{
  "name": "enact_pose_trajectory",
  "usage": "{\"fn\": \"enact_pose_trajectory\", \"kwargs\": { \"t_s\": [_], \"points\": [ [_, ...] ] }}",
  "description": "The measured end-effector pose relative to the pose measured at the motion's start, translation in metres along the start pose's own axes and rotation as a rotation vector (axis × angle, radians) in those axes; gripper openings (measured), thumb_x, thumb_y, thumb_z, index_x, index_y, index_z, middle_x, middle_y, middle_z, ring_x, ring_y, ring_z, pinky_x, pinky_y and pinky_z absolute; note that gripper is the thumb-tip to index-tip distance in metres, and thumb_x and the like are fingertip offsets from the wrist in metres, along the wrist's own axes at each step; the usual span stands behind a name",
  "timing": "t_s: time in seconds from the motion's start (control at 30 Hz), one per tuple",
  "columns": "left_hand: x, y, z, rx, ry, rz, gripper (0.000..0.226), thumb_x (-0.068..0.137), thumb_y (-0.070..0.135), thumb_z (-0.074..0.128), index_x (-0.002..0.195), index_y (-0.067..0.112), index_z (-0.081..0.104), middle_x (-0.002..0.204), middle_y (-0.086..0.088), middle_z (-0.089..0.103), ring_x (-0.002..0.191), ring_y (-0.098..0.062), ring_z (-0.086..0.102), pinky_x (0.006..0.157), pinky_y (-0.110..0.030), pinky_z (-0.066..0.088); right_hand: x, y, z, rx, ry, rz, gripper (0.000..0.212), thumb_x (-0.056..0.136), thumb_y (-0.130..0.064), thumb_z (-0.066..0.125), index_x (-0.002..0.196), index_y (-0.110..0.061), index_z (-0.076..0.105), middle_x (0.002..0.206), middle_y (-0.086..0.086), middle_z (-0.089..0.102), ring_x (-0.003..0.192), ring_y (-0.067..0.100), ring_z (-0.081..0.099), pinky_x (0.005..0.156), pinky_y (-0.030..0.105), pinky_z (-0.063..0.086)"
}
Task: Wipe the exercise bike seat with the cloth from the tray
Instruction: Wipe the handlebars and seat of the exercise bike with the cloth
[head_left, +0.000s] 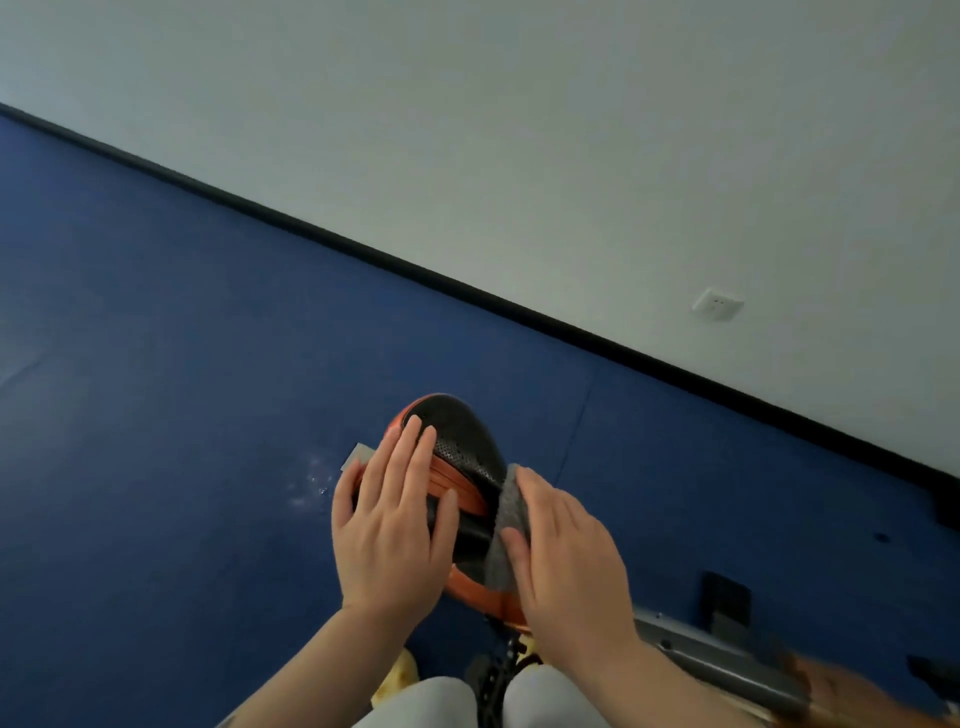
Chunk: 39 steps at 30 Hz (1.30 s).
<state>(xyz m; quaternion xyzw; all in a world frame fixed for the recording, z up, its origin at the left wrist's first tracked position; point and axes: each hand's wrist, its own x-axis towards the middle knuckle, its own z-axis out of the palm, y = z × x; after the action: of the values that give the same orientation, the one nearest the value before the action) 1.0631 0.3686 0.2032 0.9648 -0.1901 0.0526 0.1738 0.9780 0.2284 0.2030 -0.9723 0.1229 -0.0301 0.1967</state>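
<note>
The exercise bike seat (462, 441) is black with a perforated top and an orange rim, low in the middle of the view. My left hand (389, 519) lies flat on its left side, fingers spread, holding nothing. My right hand (566, 556) presses a grey cloth (506, 525) against the seat's right side. The cloth is folded over the seat's edge and partly hidden under my palm. The tray is out of view.
Blue floor mats (182, 389) stretch to a white wall with a black skirting (467, 291) and a wall socket (718, 304). The bike's grey frame bar (727, 660) runs to the lower right. A patch of tape (357, 456) and white specks lie left of the seat.
</note>
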Motion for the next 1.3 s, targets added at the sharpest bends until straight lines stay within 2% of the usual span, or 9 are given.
{"fn": "enact_pose_trajectory", "kwargs": {
  "t_s": [0.13,0.4,0.57,0.63,0.8,0.93,1.03,1.17,1.3],
  "points": [
    [-0.001,0.0,0.003,0.007,0.035,-0.024,0.054,0.088,0.04,0.041,0.139,0.021,0.042,0.148,0.003,0.038,0.139,-0.011,0.03,0.113,-0.038,0.022,0.038,-0.012,0.004,0.053,-0.073,0.035,0.052,0.099,-0.047,0.027,0.145,-0.022,0.026,0.141,-0.005,0.048,0.121,0.013,0.051,0.092,0.03,0.046],
    [-0.006,-0.001,0.011,-0.014,0.127,-0.093,0.054,0.087,0.037,0.042,0.138,0.018,0.042,0.146,0.001,0.041,0.134,-0.018,0.038,0.111,-0.039,0.027,0.034,0.004,-0.009,0.092,-0.23,-0.165,0.063,0.098,-0.047,0.025,0.151,-0.02,0.004,0.155,-0.004,0.028,0.135,0.011,0.037,0.098,0.023,0.04],
    [-0.006,0.001,0.017,-0.042,0.248,-0.1,0.048,0.087,0.036,0.045,0.13,0.016,0.051,0.136,-0.001,0.053,0.124,-0.02,0.049,0.105,-0.04,0.033,0.069,-0.004,0.004,0.256,-0.269,-0.088,0.064,0.098,-0.05,0.025,0.151,-0.021,0.006,0.154,-0.001,0.031,0.133,0.015,0.041,0.099,0.032,0.044],
    [-0.007,0.001,0.018,-0.039,0.245,-0.105,0.048,0.087,0.036,0.045,0.131,0.016,0.051,0.136,-0.001,0.053,0.125,-0.019,0.048,0.105,-0.041,0.034,0.07,-0.002,0.004,0.295,-0.29,-0.122,0.065,0.098,-0.05,0.026,0.152,-0.021,0.002,0.158,-0.001,0.023,0.139,0.013,0.033,0.103,0.027,0.039],
    [-0.009,-0.001,0.016,-0.085,0.197,-0.12,0.048,0.089,0.035,0.042,0.133,0.018,0.048,0.139,0.002,0.05,0.127,-0.017,0.046,0.104,-0.044,0.035,0.049,0.011,-0.006,0.163,-0.358,-0.241,0.07,0.099,-0.045,0.026,0.149,-0.024,-0.018,0.162,-0.004,-0.003,0.146,0.011,0.014,0.109,0.023,0.03],
    [-0.006,0.0,0.014,-0.179,0.211,-0.163,0.045,0.091,0.033,0.041,0.134,0.019,0.046,0.138,0.003,0.05,0.127,-0.016,0.045,0.105,-0.043,0.035,0.075,-0.004,-0.001,0.245,-0.327,-0.19,0.07,0.097,-0.05,0.024,0.151,-0.022,-0.012,0.162,-0.004,-0.004,0.147,0.012,0.011,0.108,0.024,0.03],
    [0.0,0.003,0.01,-0.277,0.222,-0.28,0.043,0.09,0.03,0.043,0.132,0.023,0.045,0.137,0.007,0.05,0.127,-0.009,0.042,0.105,-0.036,0.036,0.085,-0.006,0.003,0.292,-0.309,-0.237,0.068,0.098,-0.048,0.024,0.151,-0.024,-0.01,0.161,-0.007,-0.008,0.147,0.008,0.002,0.109,0.02,0.02],
    [0.013,-0.005,0.0,-0.273,0.153,-0.296,0.034,0.092,0.03,0.041,0.125,0.028,0.049,0.126,0.012,0.056,0.116,-0.006,0.048,0.092,-0.035,0.047,0.077,0.019,-0.009,0.36,-0.466,-0.349,0.063,0.102,-0.038,0.03,0.15,-0.034,-0.01,0.156,-0.024,-0.018,0.142,-0.008,-0.009,0.107,0.006,0.004],
    [0.02,-0.015,0.0,-0.266,0.115,-0.273,0.032,0.094,0.026,0.044,0.125,0.028,0.051,0.122,0.013,0.058,0.111,-0.006,0.051,0.084,-0.025,0.042,0.097,0.022,-0.017,0.433,-0.571,-0.353,0.056,0.104,-0.025,0.032,0.149,-0.04,0.003,0.153,-0.032,-0.009,0.131,-0.025,-0.012,0.108,0.002,-0.002]
  ]
}}
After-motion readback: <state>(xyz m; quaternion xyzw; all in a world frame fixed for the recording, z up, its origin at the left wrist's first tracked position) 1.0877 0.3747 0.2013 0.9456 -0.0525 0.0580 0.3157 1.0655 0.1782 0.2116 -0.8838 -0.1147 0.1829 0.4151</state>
